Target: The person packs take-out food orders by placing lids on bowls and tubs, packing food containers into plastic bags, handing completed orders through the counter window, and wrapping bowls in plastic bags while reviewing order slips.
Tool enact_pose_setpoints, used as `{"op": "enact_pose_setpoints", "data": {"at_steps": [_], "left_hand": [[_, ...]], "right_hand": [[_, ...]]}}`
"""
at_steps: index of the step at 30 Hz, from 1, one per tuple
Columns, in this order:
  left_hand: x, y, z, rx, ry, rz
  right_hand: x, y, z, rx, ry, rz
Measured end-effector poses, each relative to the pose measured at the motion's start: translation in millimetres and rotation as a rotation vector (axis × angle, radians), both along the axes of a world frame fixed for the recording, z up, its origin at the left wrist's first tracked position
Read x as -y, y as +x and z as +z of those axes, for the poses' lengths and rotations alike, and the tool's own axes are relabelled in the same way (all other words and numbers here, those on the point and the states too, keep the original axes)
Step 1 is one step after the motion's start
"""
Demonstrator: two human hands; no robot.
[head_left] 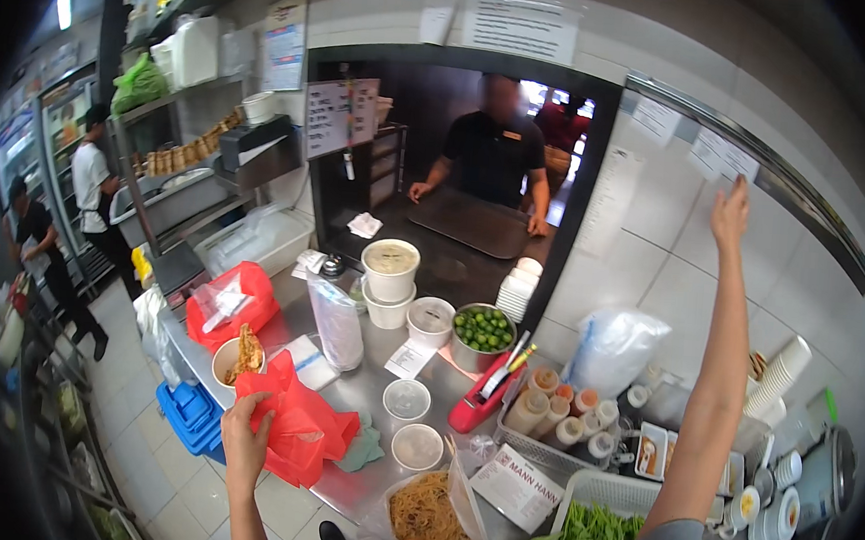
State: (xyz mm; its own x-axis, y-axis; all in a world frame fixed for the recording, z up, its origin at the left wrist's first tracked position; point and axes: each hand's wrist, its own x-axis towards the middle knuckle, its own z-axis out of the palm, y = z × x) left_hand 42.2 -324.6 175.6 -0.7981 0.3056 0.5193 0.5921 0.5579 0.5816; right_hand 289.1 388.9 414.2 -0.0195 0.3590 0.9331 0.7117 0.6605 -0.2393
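My left hand grips the edge of a red plastic bag, which lies crumpled over the near left of the steel counter. Just behind it stands a paper bowl with a fried piece of food sticking out. High on the right, my right hand reaches up the tiled wall to a printed paper slip hanging from a metal rail. Its fingertips meet the slip's lower edge; whether they pinch it is unclear. Two lidded tubs sit right of the bag.
A bag of noodles stands close before me. Green citrus fruits fill a pot beside a red tape dispenser. Sauce bottles and leafy greens occupy baskets at right. A person stands behind the hatch with a tray.
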Motion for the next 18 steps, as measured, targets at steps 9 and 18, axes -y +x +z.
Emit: {"op": "enact_pose_setpoints", "data": {"at_steps": [9,18], "left_hand": [[-4,14,-3,-0.040,-0.027,0.055],[-10,15,0,-0.032,-0.068,0.065]], "right_hand": [[-42,6,-17,-0.048,-0.093,0.036],[-30,3,11,-0.009,0.041,-0.056]]}}
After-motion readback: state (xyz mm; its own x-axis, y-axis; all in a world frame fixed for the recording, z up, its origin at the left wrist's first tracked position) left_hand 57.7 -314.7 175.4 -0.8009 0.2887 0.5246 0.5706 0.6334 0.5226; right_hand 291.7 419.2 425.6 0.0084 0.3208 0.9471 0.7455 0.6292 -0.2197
